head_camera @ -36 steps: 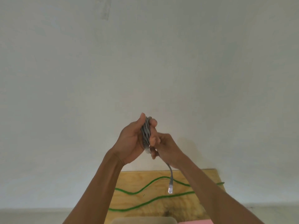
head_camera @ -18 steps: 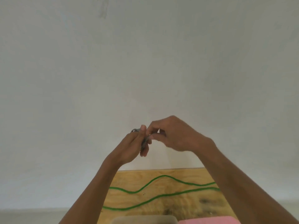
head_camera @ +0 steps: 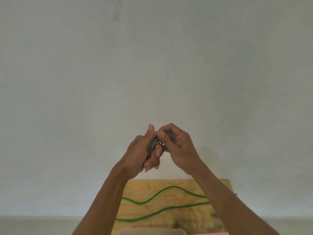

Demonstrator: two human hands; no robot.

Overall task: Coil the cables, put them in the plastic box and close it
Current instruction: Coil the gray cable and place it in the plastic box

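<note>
A grey cable [head_camera: 152,144] is wound into a tight coil, held up in front of the white wall. My left hand [head_camera: 142,153] is closed around the coil, thumb pointing up. My right hand [head_camera: 177,146] pinches the coil's top with thumb and fingers. A clear plug end [head_camera: 145,170] pokes out below my left hand. A green cable [head_camera: 162,194] lies in two wavy lines across the wooden table [head_camera: 169,184] below. The beige rim of a box [head_camera: 152,232] shows at the bottom edge; most of it is out of frame.
A pink object [head_camera: 211,233] peeks in at the bottom right, next to the box rim. The plain white wall [head_camera: 152,65] fills most of the view behind the table.
The hanging grey tail with its plug has been wound up into the coil. My right hand moved from below the coil to its top. Both hands shifted slightly.
</note>
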